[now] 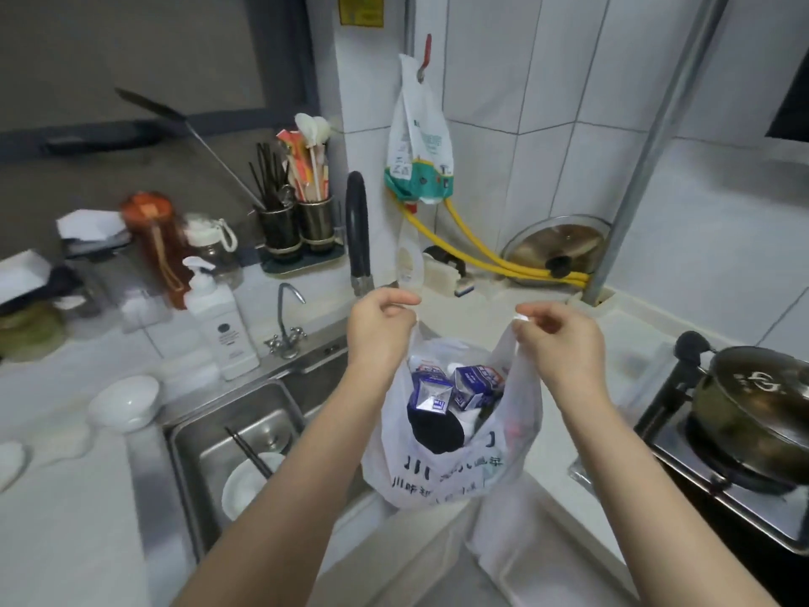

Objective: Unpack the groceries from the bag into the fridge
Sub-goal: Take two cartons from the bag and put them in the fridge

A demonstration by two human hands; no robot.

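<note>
A white plastic grocery bag (442, 475) with dark printed characters stands on the counter between the sink and the stove. My left hand (380, 330) pinches its left handle and my right hand (558, 343) pinches its right handle, pulling the mouth apart. Inside the bag I see blue and white milk cartons (475, 385) and a round black item (435, 427). No fridge is in view.
A steel sink (245, 435) with a plate and chopsticks lies to the left, behind it a tap (286, 319) and a white pump bottle (221, 322). A gas stove with a lidded pan (757, 409) stands to the right. A white bowl (124, 403) sits left.
</note>
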